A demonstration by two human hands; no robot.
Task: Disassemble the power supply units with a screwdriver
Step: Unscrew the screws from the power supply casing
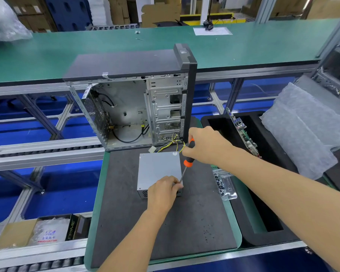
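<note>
we are looking down at a dark mat [161, 222] lying on the green tabletop [98, 193], and the grey power supply unit [159, 169] is sitting on that mat, just in front of an opened computer case [137, 107] that is standing upright behind it. a bundle of yellow and black wires [173, 144] is trailing from the unit's far side toward the case. our left hand [162, 192] is resting over the unit's near right corner, its grip curling around that corner and holding the box steady. our right hand [205, 145] is wrapping its grip closed around the black and orange handle of the screwdriver [186, 160], which is tilting down and to the left so that its metal tip is meeting the unit's right edge right beside the left fingers; we cannot tell whether it is seated in a screw. to the right of the mat, a clear plastic tray of small screws [224, 183] is lying near a black foam tray [263, 173] that is holding a circuit board [242, 132] on its edge, with a folded sheet of bubble wrap [306, 130] beyond it.
</note>
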